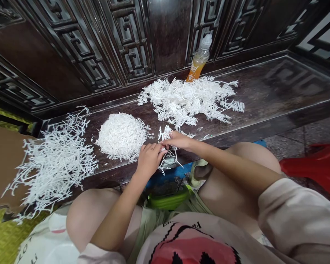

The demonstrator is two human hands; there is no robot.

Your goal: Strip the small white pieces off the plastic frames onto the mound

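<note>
My left hand [150,158] and my right hand [180,140] meet over the front edge of the dark wooden bench [264,93]. Both have their fingers pinched on a white branched plastic piece [165,132], with thin bare stems hanging below the fingers. The fingertips partly hide what they grip. Just left of my left hand lies a rounded heap of small white slivers [123,135]. Behind my right hand spreads a pile of bushy white branched pieces [187,99]. Bare white branched stems [62,161] are tangled in a loose pile at the far left.
A bottle with orange drink [198,60] stands behind the bushy pile, against the carved wooden backrest [170,40]. Brown cardboard [5,161] lies under the left pile. A red plastic stool [313,165] is at the right. Something bright green [169,201] sits between the knees.
</note>
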